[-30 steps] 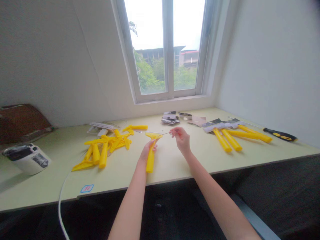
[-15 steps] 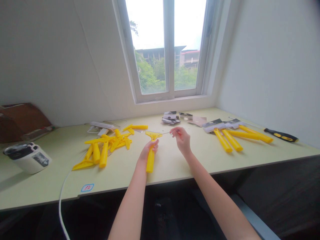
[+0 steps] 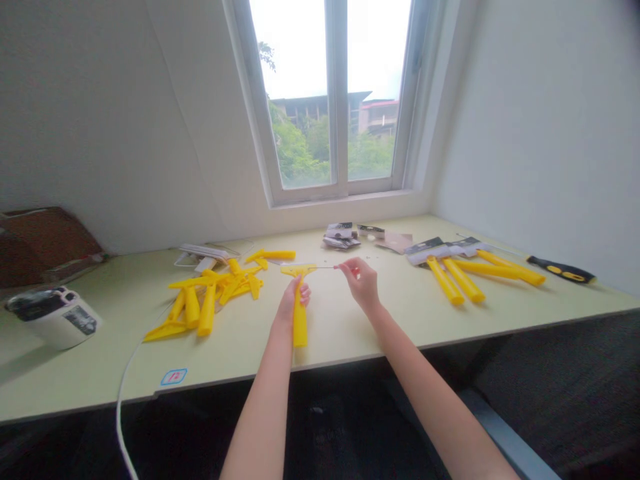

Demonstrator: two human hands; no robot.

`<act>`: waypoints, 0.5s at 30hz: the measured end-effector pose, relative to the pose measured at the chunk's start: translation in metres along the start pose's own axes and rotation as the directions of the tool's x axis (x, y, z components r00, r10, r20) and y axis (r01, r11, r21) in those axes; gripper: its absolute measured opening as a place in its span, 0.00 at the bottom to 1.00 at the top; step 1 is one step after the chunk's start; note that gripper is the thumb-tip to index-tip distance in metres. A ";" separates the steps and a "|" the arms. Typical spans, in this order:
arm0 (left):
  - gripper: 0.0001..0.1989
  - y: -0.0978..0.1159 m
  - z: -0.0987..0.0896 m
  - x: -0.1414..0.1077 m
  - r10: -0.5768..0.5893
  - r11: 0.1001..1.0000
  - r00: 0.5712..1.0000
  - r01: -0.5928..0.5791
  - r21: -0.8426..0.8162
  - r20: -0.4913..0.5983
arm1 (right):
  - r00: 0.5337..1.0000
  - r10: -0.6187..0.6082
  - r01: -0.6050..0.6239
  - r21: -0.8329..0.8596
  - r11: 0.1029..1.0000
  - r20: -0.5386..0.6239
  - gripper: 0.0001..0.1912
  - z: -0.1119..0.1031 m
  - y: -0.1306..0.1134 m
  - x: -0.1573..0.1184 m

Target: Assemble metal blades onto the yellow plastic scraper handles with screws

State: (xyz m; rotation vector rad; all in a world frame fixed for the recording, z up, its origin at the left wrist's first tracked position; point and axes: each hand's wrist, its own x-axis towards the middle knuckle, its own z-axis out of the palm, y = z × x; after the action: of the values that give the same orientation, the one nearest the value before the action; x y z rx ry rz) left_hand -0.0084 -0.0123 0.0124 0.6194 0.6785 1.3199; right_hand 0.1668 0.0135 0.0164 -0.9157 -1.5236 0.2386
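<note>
My left hand (image 3: 295,298) is wrapped round the grip of a yellow plastic scraper handle (image 3: 299,327), a T-shaped piece with its wide head pointing away from me. In the pinched fingers of my right hand (image 3: 363,283) is a thin metal rod (image 3: 325,268). It lies nearly level, and its far end meets the right side of the scraper head; whether it sits inside a hole is too small to tell. To the left lies a pile of loose yellow scraper handles (image 3: 205,307).
Yellow scrapers with dark-and-white blades (image 3: 457,283) lie to the right, beside a black and yellow screwdriver (image 3: 563,269). Small packets (image 3: 341,237) rest below the window. A white cup (image 3: 57,320), a cardboard box (image 3: 47,243) and a white cable (image 3: 120,407) are at the left.
The scraper handle has shifted slightly left and its head has turned a little. My right hand has drifted slightly left too, and the rod now lies more level.
</note>
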 end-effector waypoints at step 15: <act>0.05 0.043 -0.012 -0.010 0.020 0.549 0.997 -0.074 0.833 0.076 | 0.981 -0.071 0.098 -0.142 0.985 0.182 0.11 0.002 0.007 -0.001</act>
State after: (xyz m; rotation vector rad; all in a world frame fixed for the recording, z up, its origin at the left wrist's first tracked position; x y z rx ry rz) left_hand -0.0465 -0.0159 0.0376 1.4644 1.2743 0.9459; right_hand 0.1673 0.0186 0.0108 -0.9653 -1.7598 0.1474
